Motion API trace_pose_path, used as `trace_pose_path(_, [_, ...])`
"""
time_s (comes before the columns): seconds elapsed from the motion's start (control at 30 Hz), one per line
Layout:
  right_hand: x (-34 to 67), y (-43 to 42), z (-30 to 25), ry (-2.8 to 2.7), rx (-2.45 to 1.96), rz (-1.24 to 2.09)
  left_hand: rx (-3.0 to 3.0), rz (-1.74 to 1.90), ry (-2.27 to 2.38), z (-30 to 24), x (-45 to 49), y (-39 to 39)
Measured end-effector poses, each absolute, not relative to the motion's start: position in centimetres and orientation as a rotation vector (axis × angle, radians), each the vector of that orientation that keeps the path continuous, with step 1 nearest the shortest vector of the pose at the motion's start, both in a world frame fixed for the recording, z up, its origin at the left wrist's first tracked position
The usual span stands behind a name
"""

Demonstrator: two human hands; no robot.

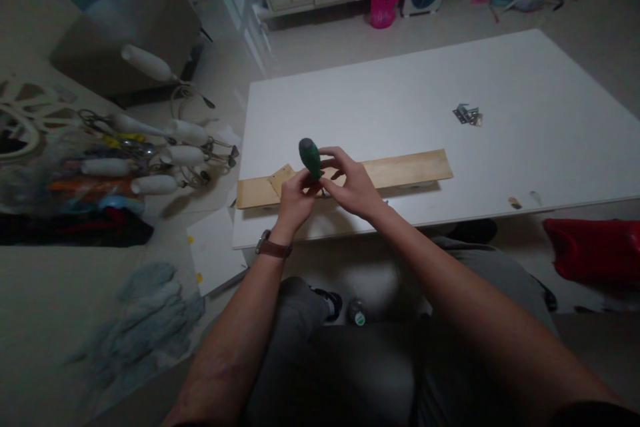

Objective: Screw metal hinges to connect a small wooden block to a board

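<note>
A screwdriver (309,157) with a green handle and dark end cap stands almost upright over the wooden board (407,170). My left hand (295,203) is closed round the lower part of the screwdriver. From the other side, the curled fingers and thumb of my right hand (353,188) meet at the screwdriver's handle. Its shaft and tip are hidden behind my fingers. Under my hands the long, narrow board lies along the near side of the white table (500,73). A small wooden piece (281,177) with holes sits across the board, left of the screwdriver.
Several metal brackets (469,115) lie in a pile at the table's right. Small bits (515,202) rest near its front edge. White lamp-like parts with wires (183,156) are at left. A red object (590,247) is at right, a bottle (357,312) on the floor.
</note>
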State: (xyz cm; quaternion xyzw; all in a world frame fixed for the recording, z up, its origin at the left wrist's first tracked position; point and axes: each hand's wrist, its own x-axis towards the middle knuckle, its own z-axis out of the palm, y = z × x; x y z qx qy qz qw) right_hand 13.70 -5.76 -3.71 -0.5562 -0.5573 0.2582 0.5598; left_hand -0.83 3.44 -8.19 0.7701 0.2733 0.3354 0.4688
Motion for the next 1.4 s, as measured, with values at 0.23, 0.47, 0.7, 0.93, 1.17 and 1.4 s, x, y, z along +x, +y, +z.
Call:
trace_pose_path(0.23, [13.79, -5.66, -4.02, -1.317, -1.309, 0.607, 1.916, 0.785, 0.676, -8.55, -0.82, 3.55])
trace_pose_path(0.47, [13.81, -5.70, -3.95, -1.346, -1.327, 0.563, 1.917, 0.865, 0.761, -8.54, -0.69, 3.64])
trace_pose_path(0.7, [13.70, -5.71, -3.79, -1.337, -1.295, 0.579, 1.886, 0.830, 0.679, -8.25, -0.63, 3.44])
trace_pose_path(0.93, [13.78, -5.44, -4.31, -1.288, -1.339, 0.522, 1.930, 0.803, 0.673, -8.19, -0.67, 3.31])
trace_pose_path(1.17, [13.87, -5.36, -4.26, -1.297, -1.396, 0.497, 1.959, 0.848, 0.751, -8.46, -0.79, 3.52])
trace_pose_path(1.4, [13.80, -5.62, -3.97, -1.340, -1.302, 0.585, 1.932, 0.779, 0.696, -8.46, -1.10, 3.93])
